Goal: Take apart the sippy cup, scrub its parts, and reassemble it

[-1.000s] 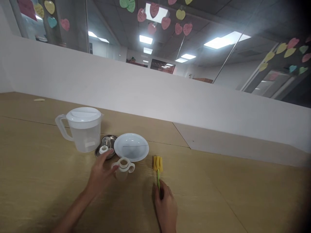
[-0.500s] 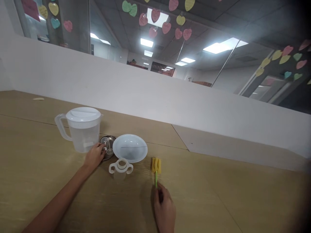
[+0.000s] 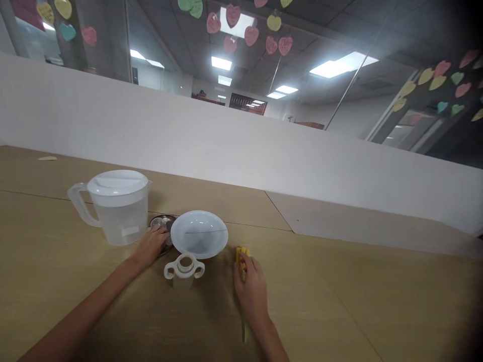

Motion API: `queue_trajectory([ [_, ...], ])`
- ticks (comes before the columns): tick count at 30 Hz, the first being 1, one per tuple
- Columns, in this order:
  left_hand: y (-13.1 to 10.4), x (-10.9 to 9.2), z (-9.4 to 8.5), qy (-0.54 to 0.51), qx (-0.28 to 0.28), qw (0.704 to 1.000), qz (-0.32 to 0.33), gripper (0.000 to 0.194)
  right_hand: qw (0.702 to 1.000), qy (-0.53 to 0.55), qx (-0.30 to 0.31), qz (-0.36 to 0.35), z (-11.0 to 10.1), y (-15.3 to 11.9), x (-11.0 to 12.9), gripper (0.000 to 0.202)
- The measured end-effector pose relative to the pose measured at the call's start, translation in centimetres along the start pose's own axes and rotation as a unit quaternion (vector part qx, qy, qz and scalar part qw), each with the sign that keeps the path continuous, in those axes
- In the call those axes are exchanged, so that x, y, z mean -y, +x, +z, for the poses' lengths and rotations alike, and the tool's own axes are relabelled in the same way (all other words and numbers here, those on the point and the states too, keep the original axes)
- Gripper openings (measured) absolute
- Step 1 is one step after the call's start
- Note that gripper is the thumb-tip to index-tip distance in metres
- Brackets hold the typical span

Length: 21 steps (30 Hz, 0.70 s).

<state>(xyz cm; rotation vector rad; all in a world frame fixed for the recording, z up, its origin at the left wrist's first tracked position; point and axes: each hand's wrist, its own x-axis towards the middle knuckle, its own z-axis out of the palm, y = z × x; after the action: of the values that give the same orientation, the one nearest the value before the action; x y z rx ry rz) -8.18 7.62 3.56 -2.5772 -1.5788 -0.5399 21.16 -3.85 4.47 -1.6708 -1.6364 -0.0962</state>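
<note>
My left hand (image 3: 151, 246) reaches over a small round metal plate (image 3: 166, 250), its fingers stretched out across small clear and white parts (image 3: 157, 221). Those fingers partly cover the parts. My right hand (image 3: 252, 289) is closed around the head of a yellow sponge brush (image 3: 243, 250), whose green handle points down toward me on the table. Between my hands stands a cloudy baby bottle (image 3: 183, 281) with a white two-handled collar, its mouth uncovered. Just behind it is a white bowl (image 3: 199, 241), beside the plate.
A translucent lidded pitcher (image 3: 123, 216) stands left of the plate, with its handle to the left. The tan tabletop (image 3: 339, 301) meets a low white wall (image 3: 211, 151) at the back. A flat pale piece (image 3: 47, 158) lies at far left.
My right hand has slid forward from the brush's handle onto its yellow sponge head. My left fingers have spread further over the parts on the plate. The view has shifted slightly.
</note>
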Motion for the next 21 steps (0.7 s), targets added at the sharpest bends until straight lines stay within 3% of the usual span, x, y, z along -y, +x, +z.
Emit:
queue_trajectory([
  [3, 0.3, 0.5, 0.4, 0.003, 0.011, 1.0, -0.027, 0.051, 0.997, -0.043, 0.062, -0.025, 0.3, 4.9, 1.3, 0.031],
  [7, 0.6, 0.7, 0.3, -0.004, 0.016, 1.0, -0.017, 0.039, 0.972, -0.156, 0.158, -0.084, 2.1, 9.1, 2.6, 0.027],
  [10, 0.8, 0.7, 0.3, -0.008, -0.002, 1.0, -0.018, 0.037, 0.944, -0.217, 0.215, -0.125, 4.0, 10.5, 3.2, 0.022],
  [14, 0.9, 1.1, 0.7, 0.017, -0.009, 0.999, -0.033, 0.029, 0.933, -0.234, 0.235, -0.144, 5.5, 11.4, 3.6, 0.023],
  [21, 0.8, 1.2, 0.3, 0.061, -0.016, 0.998, -0.02, 0.029, 0.928, -0.252, 0.239, -0.134, 4.2, 12.6, 4.1, 0.029],
])
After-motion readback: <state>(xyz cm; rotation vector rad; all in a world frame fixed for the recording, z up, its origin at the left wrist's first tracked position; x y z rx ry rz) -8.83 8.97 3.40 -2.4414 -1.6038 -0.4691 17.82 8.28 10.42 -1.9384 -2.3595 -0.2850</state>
